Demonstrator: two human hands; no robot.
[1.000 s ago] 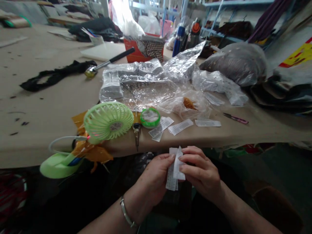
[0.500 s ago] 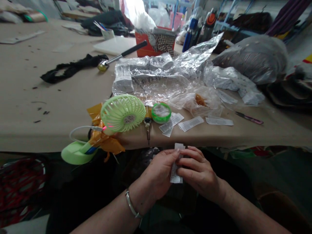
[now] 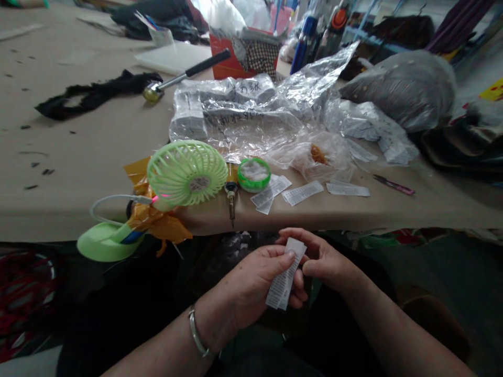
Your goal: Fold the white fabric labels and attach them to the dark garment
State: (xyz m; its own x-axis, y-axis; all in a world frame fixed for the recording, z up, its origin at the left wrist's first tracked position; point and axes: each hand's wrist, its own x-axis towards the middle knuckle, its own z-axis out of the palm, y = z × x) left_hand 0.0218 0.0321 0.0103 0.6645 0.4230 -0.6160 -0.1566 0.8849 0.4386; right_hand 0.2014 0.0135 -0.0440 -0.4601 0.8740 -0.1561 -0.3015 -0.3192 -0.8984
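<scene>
Below the table edge, my left hand [image 3: 257, 283] pinches a narrow stack of white printed labels [image 3: 285, 275], thumb on top near its upper end. My right hand [image 3: 322, 259] is curled just to the right of the stack, fingertips touching its upper end. More loose white labels [image 3: 302, 192] lie on the table edge just above my hands, beside a small green round tub [image 3: 254, 175]. A metal bracelet circles my left wrist.
A green clip-on fan [image 3: 187, 172] is taped to the table edge at left, with a small awl [image 3: 231, 196] beside it. Clear plastic bags of label bundles [image 3: 236, 118], a hammer [image 3: 184, 76], black fabric [image 3: 90, 94] and pink-handled snips [image 3: 393, 184] lie on the brown table [image 3: 78, 157].
The label stack has gone from upright between both hands to slanted in my left hand. My right hand has loosened and shifted slightly right. The camera view has swung about.
</scene>
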